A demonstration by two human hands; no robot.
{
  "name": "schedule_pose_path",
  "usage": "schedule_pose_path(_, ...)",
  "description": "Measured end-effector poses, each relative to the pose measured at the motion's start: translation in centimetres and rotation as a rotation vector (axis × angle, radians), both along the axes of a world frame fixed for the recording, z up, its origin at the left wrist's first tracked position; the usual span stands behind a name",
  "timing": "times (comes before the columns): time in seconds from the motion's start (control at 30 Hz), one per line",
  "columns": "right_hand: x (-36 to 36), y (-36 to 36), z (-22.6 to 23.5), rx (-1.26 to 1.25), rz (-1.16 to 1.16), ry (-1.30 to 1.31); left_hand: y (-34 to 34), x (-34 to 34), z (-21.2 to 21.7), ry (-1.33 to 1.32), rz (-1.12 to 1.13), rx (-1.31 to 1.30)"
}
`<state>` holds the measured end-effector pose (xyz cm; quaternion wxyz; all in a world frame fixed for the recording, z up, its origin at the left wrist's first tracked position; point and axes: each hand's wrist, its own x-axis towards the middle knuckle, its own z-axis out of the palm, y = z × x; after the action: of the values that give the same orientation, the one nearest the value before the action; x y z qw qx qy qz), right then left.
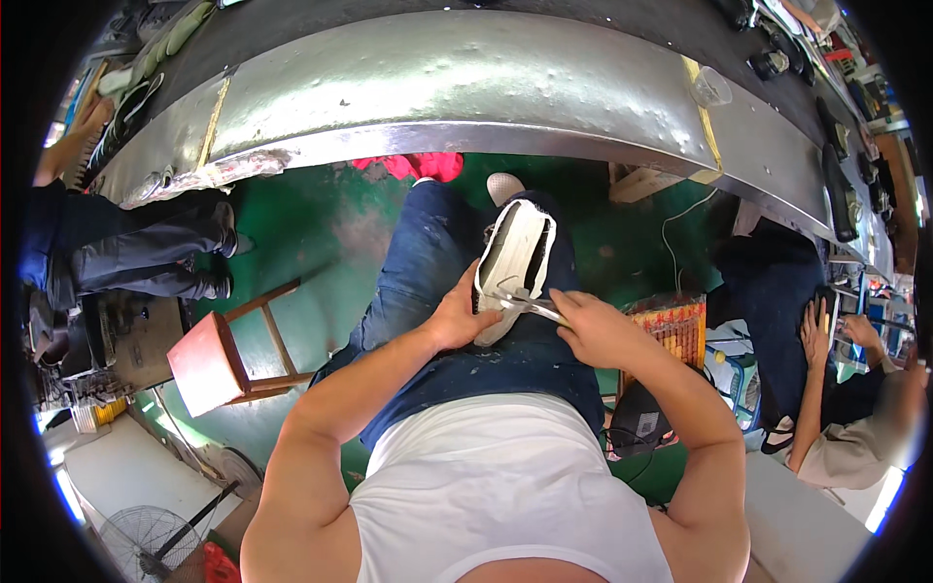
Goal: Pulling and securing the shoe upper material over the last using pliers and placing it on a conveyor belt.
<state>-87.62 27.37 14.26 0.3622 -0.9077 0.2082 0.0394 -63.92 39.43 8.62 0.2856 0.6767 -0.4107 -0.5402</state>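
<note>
Lengthwise, the unfinished shoe (pixel 516 240) points forward; left hand (pixel 453 317) clamps its left edge, right hand (pixel 593 326) grips pliers-like tool (pixel 530 306) across its near end.

The shoe (pixel 518 236) has a pale, long inner face framed by a white rim, with dark areas along its inside edges. It is held lengthwise above the lap (pixel 437 364), its far end leaning slightly right, its near end pale and narrower. A silver metal hand tool (pixel 533 306), pliers or scissors, I cannot tell which, lies crosswise over the near part, its handle end pointing right.
</note>
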Motion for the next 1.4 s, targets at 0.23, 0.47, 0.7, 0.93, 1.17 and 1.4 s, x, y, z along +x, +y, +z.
schedule_pose_path(0.23, 4.0, -1.0, 2.9, -0.404, 0.214, 0.244, 1.6, -0.4, -2.9, 0.450, 0.102, -0.088)
schedule_pose_path(0.47, 3.4, -0.7, -2.3, -0.119, 0.140, 0.130, -0.9, -1.9, -2.5, 0.824, 0.643, 0.048)
schedule_pose_path(0.7, 2.4, -0.5, -0.9, 0.055, 0.068, 0.191, -1.2, -1.5, -4.6, 0.057, 0.540, -0.031)
schedule_pose_path(0.93, 3.2, -2.6, -1.8, -0.463, 0.034, -0.063, -1.2, -1.7, -4.0, -0.497, 0.197, -0.395)
schedule_pose_path(1.17, 3.2, -2.7, -4.7, -0.254, -0.127, 0.098, -1.5, -1.0, -3.3, -0.538, 0.037, -0.300)
schedule_pose_path(1.4, 1.4, -4.0, -5.9, -0.039, -0.158, 0.086, -1.9, -0.7, -2.4, -0.619, -0.184, -0.259)
